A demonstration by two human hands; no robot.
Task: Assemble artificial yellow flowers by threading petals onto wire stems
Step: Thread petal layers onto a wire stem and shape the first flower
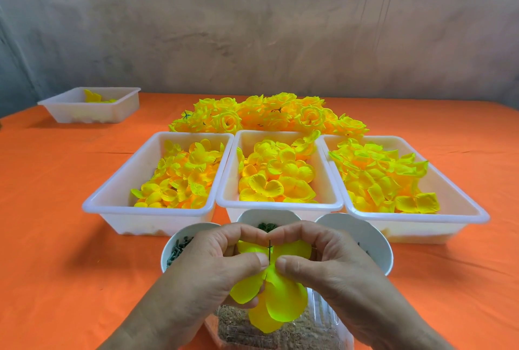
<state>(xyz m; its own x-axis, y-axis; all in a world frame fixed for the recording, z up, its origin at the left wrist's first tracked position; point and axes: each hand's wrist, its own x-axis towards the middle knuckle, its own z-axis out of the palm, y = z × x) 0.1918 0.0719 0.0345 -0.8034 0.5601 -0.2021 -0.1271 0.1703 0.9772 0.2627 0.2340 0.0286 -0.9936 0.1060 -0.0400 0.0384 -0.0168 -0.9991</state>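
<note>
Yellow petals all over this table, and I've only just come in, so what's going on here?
A person is putting together an artificial flower. The left hand and right hand both pinch a yellow petal piece, with a thin dark wire stem showing between the thumbs, above white bowls. Beyond them, three white trays hold loose petals, and a pile of finished flowers lies behind.
</note>
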